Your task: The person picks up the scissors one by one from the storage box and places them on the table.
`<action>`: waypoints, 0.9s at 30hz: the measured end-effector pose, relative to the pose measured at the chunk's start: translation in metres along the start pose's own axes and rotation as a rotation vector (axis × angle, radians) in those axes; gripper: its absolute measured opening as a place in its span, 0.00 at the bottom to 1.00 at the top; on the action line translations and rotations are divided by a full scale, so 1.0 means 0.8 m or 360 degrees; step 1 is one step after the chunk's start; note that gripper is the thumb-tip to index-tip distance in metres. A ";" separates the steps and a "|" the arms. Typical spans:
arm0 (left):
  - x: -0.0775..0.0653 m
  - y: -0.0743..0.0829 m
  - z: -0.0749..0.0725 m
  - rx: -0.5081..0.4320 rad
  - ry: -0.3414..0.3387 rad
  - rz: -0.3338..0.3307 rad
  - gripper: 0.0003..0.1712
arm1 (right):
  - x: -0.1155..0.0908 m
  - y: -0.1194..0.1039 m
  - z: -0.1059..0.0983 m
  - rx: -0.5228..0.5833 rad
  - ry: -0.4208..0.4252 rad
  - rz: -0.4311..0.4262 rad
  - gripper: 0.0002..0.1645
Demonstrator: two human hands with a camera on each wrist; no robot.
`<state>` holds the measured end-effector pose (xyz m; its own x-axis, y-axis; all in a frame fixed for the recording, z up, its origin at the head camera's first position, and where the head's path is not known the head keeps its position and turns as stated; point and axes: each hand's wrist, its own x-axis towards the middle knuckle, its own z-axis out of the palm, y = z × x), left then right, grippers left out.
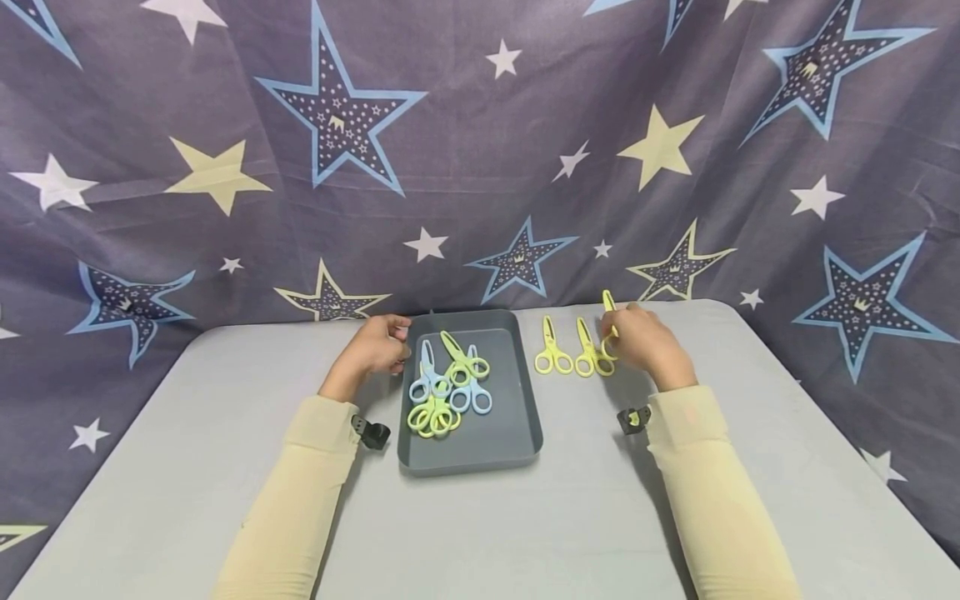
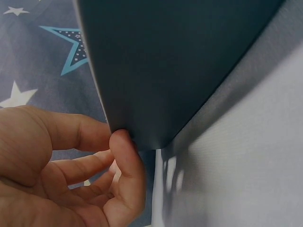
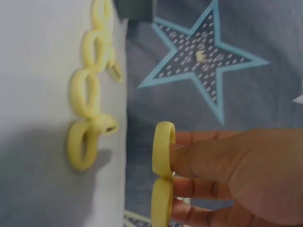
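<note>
At the left side of a grey tray (image 1: 491,442), near its far corner, my left hand (image 1: 380,343) pinches the rim between thumb and finger, as the left wrist view shows on the tray wall (image 2: 165,71). Inside the tray lie blue scissors (image 1: 428,386) and several yellow-green scissors (image 1: 468,367), partly overlapping. My right hand (image 1: 645,340) holds yellow scissors (image 3: 163,149) by the handle, raised off the table with the blades pointing away. Beside it, two yellow scissors (image 1: 550,343) lie side by side on the table, right of the tray.
A light grey cloth covers the table (image 1: 585,517). Behind it hangs a dark curtain (image 1: 465,150) printed with stars, close to the table's far edge. A small black camera (image 1: 371,432) sits on each wrist.
</note>
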<state>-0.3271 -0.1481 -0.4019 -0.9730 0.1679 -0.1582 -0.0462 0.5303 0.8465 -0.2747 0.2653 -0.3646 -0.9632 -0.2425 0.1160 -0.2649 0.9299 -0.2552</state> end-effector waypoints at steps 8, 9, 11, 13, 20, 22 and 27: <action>0.001 -0.001 0.001 -0.0042 0.0003 -0.0004 0.38 | -0.002 0.022 0.005 0.0006 -0.0092 0.0056 0.09; 0.001 -0.001 0.001 -0.0047 0.0000 -0.0002 0.38 | -0.002 0.023 0.006 0.0001 -0.0107 0.0063 0.09; 0.000 -0.001 0.001 -0.0050 -0.0006 -0.0006 0.37 | -0.002 0.026 0.008 -0.0010 -0.0142 0.0085 0.09; 0.001 -0.001 0.001 -0.0049 -0.0008 -0.0012 0.37 | -0.002 0.029 0.012 -0.0016 -0.0185 0.0114 0.10; 0.000 -0.001 0.001 -0.0056 -0.0020 -0.0010 0.38 | -0.001 0.040 0.025 -0.0034 -0.0289 0.0179 0.12; 0.000 -0.001 0.001 -0.0062 -0.0014 -0.0015 0.37 | 0.000 0.043 0.028 -0.0030 -0.0291 0.0174 0.13; 0.000 -0.001 0.001 -0.0066 -0.0005 -0.0012 0.37 | 0.003 0.047 0.031 0.0003 -0.0281 0.0160 0.13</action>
<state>-0.3272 -0.1478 -0.4027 -0.9719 0.1668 -0.1663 -0.0629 0.4966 0.8657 -0.2879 0.2930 -0.3978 -0.9779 -0.1933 -0.0802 -0.1669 0.9515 -0.2586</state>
